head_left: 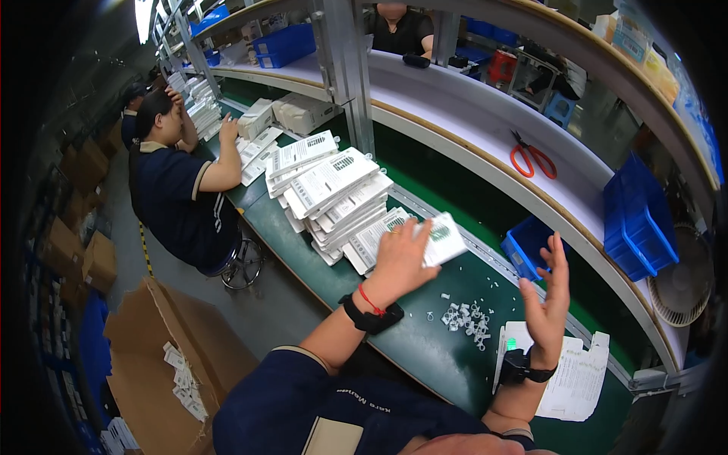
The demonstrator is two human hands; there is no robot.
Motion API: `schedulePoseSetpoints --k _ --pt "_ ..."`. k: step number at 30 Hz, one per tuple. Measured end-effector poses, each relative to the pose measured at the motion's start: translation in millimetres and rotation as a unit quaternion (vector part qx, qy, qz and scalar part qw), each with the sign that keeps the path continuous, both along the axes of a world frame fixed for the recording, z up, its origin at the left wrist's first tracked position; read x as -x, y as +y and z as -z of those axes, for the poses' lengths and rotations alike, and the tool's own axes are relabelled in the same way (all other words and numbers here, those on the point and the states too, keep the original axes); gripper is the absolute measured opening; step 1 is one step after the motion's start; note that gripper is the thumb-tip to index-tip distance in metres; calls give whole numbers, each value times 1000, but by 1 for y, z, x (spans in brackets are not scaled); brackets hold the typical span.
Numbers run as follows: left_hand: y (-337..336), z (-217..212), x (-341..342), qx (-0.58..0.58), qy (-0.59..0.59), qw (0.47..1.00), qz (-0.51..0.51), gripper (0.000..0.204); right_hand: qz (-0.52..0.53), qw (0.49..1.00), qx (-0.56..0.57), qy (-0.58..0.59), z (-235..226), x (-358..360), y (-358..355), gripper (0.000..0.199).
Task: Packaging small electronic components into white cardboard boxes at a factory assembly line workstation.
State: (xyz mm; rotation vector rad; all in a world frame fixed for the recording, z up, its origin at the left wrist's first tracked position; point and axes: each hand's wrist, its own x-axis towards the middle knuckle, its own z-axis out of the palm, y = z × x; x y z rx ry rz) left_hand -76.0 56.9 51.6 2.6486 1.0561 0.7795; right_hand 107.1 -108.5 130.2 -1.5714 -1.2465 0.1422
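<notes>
We are pressing our left hand (400, 258) flat on a white packet (436, 236) lying at the near end of the packet stack (334, 193) on the green worktop (425, 353); its fingers are spread on it, not clenched. The packet's long axis is running away to our upper right, and the left hand is the nearer one. Our right hand (547, 292) is hovering open and empty, edge-on, well to the right. Between the hands, small white clips (466, 316) are lying loose. A blue bin (525, 252) is sitting beyond the right hand; we cannot tell its contents.
</notes>
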Motion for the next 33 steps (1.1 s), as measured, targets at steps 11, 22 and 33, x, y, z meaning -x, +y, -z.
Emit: schedulePoseSetpoints --k 11,22,33 --pt "13 42 18 -72 48 981 -171 60 -22 826 -462 -321 -41 10 -109 15" --pt "-26 15 30 -92 34 982 -163 71 -160 365 -861 -316 65 69 -263 14" --pt "-57 18 37 -30 16 999 -35 54 -106 430 -814 -377 3 89 -212 13"
